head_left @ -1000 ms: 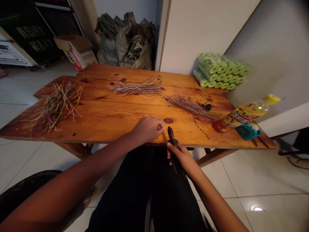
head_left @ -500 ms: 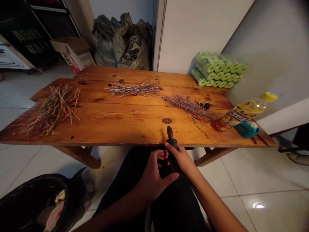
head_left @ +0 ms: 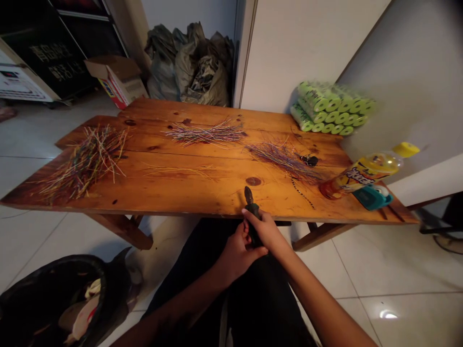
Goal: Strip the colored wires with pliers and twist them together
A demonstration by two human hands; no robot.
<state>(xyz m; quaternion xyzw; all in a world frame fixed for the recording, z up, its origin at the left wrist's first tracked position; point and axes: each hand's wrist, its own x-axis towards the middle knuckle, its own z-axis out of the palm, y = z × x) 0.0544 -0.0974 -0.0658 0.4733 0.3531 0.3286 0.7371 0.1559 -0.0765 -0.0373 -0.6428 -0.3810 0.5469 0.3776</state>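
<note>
A pair of dark pliers (head_left: 248, 194) points up over the table's front edge, its jaws together. My right hand (head_left: 265, 229) is wrapped round the pliers' dark handles from the right. From the left, my left hand (head_left: 237, 253) closes on the lower end of the same handles; its fingers partly hide them. On the table beyond lie three heaps of thin coloured wires: a left heap (head_left: 92, 159), a middle heap (head_left: 206, 132) and a right heap (head_left: 280, 156). A few loose yellowish wires (head_left: 181, 168) lie between the heaps and the front edge.
On the right of the wooden table (head_left: 202, 197) stand a drink bottle (head_left: 361, 173), a teal tape dispenser (head_left: 374, 196), a black object (head_left: 309, 160) and stacked green-wrapped rolls (head_left: 329, 108). A black bin (head_left: 104, 294) is at lower left. Bags (head_left: 195, 67) and a carton (head_left: 119, 79) stand behind.
My left hand has closed in on the pliers' handles; its thumb and fingers were further apart before. The pliers have tilted slightly to the left. The view has shifted a little.
</note>
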